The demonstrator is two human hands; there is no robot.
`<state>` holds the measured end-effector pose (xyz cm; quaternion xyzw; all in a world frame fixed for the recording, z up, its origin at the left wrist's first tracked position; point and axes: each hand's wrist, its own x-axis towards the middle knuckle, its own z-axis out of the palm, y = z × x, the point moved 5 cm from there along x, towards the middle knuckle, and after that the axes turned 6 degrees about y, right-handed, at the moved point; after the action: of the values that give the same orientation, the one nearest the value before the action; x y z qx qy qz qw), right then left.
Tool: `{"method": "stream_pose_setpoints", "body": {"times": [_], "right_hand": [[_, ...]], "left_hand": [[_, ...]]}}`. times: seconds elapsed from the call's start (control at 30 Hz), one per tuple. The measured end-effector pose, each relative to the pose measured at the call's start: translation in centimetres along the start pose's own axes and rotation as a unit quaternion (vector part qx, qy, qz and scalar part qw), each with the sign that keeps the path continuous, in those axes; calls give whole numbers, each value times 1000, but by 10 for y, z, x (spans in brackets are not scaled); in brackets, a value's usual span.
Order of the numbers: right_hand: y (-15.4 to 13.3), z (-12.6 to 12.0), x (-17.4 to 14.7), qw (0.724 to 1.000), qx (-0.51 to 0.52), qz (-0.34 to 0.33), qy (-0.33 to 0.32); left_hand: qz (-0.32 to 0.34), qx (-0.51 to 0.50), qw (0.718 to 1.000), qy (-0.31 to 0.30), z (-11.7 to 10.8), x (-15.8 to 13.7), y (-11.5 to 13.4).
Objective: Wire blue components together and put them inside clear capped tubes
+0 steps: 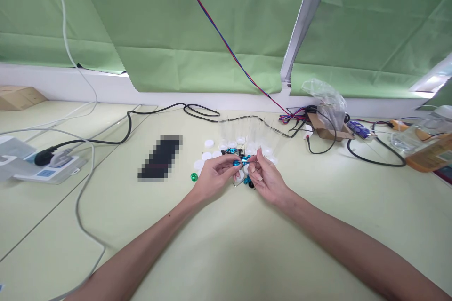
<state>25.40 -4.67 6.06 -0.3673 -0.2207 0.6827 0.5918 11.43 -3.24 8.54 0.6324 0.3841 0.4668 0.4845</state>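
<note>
My left hand (218, 175) is closed in a pinch on a small shiny blue ball (236, 163), perhaps a bead or bell. Close beside it, my right hand (265, 176) has thumb and fingers pinched together on something thin that I cannot make out. More shiny blue pieces (231, 150) and a black one (251, 184) lie around and under the hands. A green ball (194, 177) rests left of my left hand. White round caps (209, 143) are scattered behind and beside the hands, with clear tubes (252, 129) standing behind them.
A pixelated dark rectangle (160, 159) is on the table to the left. Farther left stands a power strip (52, 164) with plugs and cables. A cardboard box (326, 124) with a plastic bag sits back right, near an orange-brown bottle (431, 154). A black cable (129, 124) runs along the back.
</note>
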Motion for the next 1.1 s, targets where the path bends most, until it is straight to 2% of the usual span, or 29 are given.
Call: {"method": "stream_pose_setpoints", "body": {"times": [0.43, 0.6, 0.9, 1.1], "right_hand": [[-1, -6, 3, 999, -40, -20, 20], [1, -7, 5, 998, -49, -24, 11], [-7, 0, 2, 994, -83, -55, -33], [-8, 2, 1, 990, -116, -74, -43]], "left_hand": [[39, 87, 995, 31, 5, -7, 5], [32, 68, 997, 36, 5, -9, 4], [-33, -10, 998, 45, 4, -6, 3], [-30, -20, 999, 32, 2, -2, 6]]}}
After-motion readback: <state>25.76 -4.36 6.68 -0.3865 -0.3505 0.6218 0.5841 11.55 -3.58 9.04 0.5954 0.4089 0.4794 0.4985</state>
